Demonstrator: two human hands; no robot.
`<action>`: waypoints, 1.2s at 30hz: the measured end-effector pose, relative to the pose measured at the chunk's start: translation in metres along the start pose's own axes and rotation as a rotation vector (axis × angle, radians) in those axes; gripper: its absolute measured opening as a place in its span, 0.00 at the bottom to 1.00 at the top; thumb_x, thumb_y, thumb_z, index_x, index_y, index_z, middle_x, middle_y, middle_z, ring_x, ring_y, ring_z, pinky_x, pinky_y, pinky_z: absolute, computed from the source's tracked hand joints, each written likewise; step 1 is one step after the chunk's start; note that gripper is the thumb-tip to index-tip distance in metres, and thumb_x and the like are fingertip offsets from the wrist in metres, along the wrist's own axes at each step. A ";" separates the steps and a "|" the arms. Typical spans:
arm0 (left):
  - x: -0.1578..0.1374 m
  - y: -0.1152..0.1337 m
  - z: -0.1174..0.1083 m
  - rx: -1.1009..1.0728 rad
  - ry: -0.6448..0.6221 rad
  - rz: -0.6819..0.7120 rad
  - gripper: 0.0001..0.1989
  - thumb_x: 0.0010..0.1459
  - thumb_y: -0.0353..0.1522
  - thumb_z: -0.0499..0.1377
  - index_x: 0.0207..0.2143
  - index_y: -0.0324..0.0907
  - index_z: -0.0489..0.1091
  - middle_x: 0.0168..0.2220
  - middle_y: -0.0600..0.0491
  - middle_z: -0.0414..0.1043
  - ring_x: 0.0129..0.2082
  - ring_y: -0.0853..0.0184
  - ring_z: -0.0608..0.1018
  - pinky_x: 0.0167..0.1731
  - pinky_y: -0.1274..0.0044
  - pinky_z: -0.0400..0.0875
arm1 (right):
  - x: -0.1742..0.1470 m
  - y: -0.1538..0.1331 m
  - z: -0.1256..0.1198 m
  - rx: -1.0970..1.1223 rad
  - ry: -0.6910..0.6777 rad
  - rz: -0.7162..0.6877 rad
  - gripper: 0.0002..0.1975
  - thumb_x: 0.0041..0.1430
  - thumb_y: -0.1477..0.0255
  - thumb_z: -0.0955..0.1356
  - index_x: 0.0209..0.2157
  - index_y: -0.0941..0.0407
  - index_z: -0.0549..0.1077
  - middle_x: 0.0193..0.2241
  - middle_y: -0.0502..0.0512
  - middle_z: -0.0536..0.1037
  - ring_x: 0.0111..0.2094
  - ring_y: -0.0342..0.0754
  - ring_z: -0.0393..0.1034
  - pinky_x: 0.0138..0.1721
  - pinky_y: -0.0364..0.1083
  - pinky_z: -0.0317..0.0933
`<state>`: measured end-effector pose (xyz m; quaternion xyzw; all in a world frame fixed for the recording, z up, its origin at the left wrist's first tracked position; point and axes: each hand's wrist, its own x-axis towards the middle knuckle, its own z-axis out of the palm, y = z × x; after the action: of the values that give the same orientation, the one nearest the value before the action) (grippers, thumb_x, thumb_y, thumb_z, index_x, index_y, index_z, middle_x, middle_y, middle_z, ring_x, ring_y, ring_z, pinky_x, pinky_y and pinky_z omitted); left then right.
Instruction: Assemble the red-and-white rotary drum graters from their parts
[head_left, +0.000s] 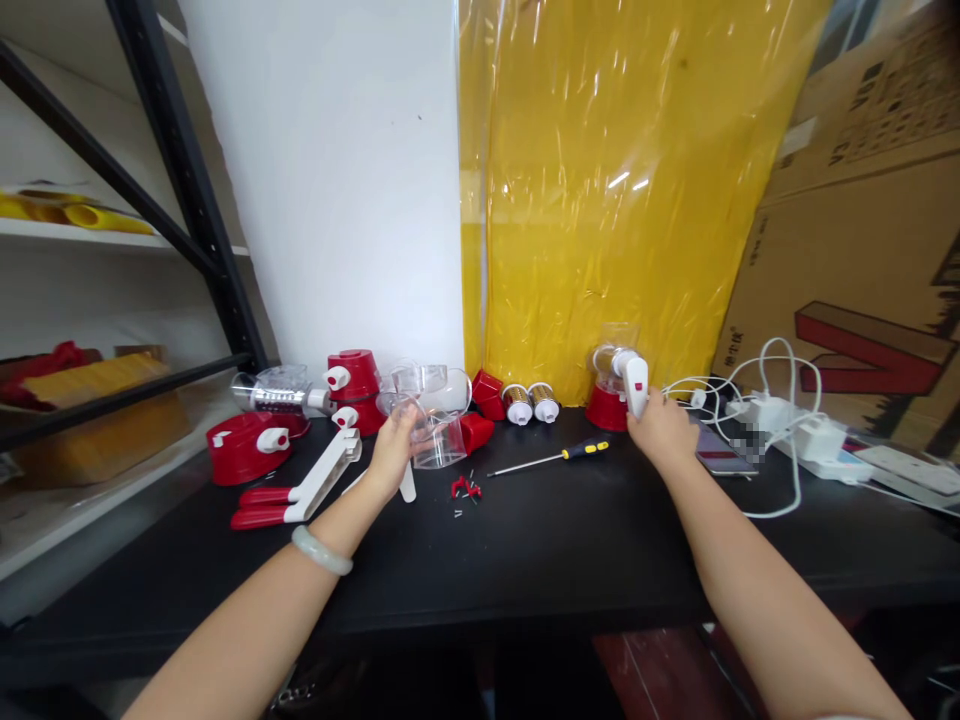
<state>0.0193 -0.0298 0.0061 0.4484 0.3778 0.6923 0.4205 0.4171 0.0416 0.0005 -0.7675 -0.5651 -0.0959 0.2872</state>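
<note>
My left hand (393, 452), a pale bangle on its wrist, is closed on a clear plastic housing (439, 440) among other clear parts at the back of the table. My right hand (664, 432) is closed at the white crank handle (636, 386) of a rotary grater with a red base (606, 408); some of its fingers are hidden behind the handle. Between the hands lie a yellow-and-black screwdriver (585, 450), small red pieces (465, 487) with screws, and two grater drums (517, 404) with white ends.
On the left are red bases (244, 450), white arms with red grips (300, 495) and another clear part holding a drum (277, 392). White cables and chargers (817, 435), a phone (724, 450) and a large carton (847, 250) are on the right. A black-framed shelf (180, 170) stands left.
</note>
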 end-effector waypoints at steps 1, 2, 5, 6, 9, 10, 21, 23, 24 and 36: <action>-0.001 0.001 0.001 0.010 -0.006 0.025 0.32 0.50 0.48 0.65 0.51 0.41 0.63 0.45 0.43 0.76 0.39 0.56 0.82 0.35 0.67 0.79 | -0.003 -0.004 -0.003 0.009 0.088 -0.029 0.26 0.60 0.63 0.63 0.57 0.60 0.61 0.50 0.72 0.70 0.53 0.68 0.64 0.51 0.65 0.57; -0.002 0.002 0.002 0.030 -0.016 0.054 0.31 0.48 0.47 0.67 0.49 0.41 0.64 0.46 0.43 0.75 0.41 0.55 0.82 0.37 0.67 0.78 | -0.007 -0.010 -0.006 0.035 0.178 -0.069 0.25 0.61 0.64 0.62 0.57 0.60 0.62 0.51 0.72 0.69 0.55 0.67 0.62 0.53 0.66 0.54; -0.004 0.007 0.010 0.116 -0.066 0.125 0.27 0.42 0.42 0.70 0.42 0.40 0.67 0.46 0.44 0.74 0.46 0.53 0.80 0.42 0.67 0.77 | -0.017 -0.033 -0.017 0.285 0.298 -0.302 0.20 0.62 0.65 0.61 0.54 0.58 0.66 0.50 0.67 0.70 0.56 0.63 0.60 0.59 0.65 0.48; -0.005 0.009 0.015 0.135 -0.092 0.124 0.26 0.42 0.41 0.71 0.41 0.40 0.68 0.46 0.44 0.74 0.46 0.53 0.80 0.42 0.67 0.77 | -0.020 -0.044 -0.022 0.424 0.265 -0.421 0.20 0.62 0.64 0.61 0.53 0.57 0.67 0.51 0.66 0.70 0.56 0.60 0.60 0.59 0.63 0.49; -0.005 0.017 0.032 0.137 -0.198 0.056 0.27 0.44 0.41 0.70 0.44 0.40 0.68 0.48 0.43 0.73 0.42 0.55 0.81 0.40 0.67 0.77 | -0.033 -0.082 -0.045 0.831 0.047 -0.740 0.29 0.59 0.58 0.66 0.59 0.53 0.61 0.57 0.63 0.66 0.61 0.57 0.57 0.59 0.59 0.55; -0.005 0.020 0.038 0.138 -0.235 0.034 0.28 0.44 0.42 0.70 0.45 0.39 0.67 0.48 0.43 0.73 0.40 0.55 0.81 0.39 0.67 0.77 | -0.038 -0.095 -0.054 0.920 -0.077 -0.819 0.33 0.58 0.56 0.67 0.61 0.52 0.57 0.60 0.62 0.63 0.62 0.55 0.56 0.60 0.59 0.55; -0.021 0.034 0.063 0.169 -0.537 0.124 0.27 0.46 0.43 0.69 0.47 0.40 0.70 0.50 0.43 0.74 0.51 0.51 0.76 0.50 0.63 0.72 | -0.049 -0.163 -0.116 0.816 -0.530 -0.902 0.41 0.44 0.55 0.76 0.57 0.55 0.64 0.53 0.62 0.73 0.53 0.56 0.69 0.57 0.58 0.60; -0.018 0.036 0.062 0.194 -0.470 0.161 0.27 0.50 0.43 0.67 0.50 0.41 0.69 0.52 0.43 0.73 0.54 0.52 0.75 0.54 0.63 0.69 | -0.040 -0.168 -0.123 0.763 -0.475 -0.891 0.39 0.43 0.55 0.76 0.55 0.56 0.66 0.52 0.62 0.74 0.52 0.56 0.70 0.56 0.57 0.62; -0.017 0.038 0.061 0.225 -0.426 0.184 0.28 0.52 0.44 0.65 0.52 0.41 0.68 0.53 0.43 0.72 0.55 0.53 0.74 0.56 0.62 0.67 | -0.034 -0.170 -0.126 0.722 -0.436 -0.881 0.39 0.43 0.55 0.76 0.54 0.57 0.67 0.52 0.62 0.74 0.52 0.56 0.70 0.56 0.57 0.62; -0.052 0.052 -0.033 0.775 -0.385 0.129 0.25 0.56 0.47 0.60 0.49 0.40 0.71 0.49 0.44 0.76 0.50 0.56 0.77 0.52 0.63 0.70 | 0.040 -0.120 -0.073 0.105 -0.173 -0.545 0.42 0.45 0.45 0.70 0.54 0.60 0.67 0.51 0.68 0.75 0.50 0.63 0.71 0.46 0.54 0.66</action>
<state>-0.0120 -0.1014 0.0268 0.7166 0.4956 0.4280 0.2400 0.3332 0.0575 0.1193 -0.5766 -0.7771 -0.0741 0.2409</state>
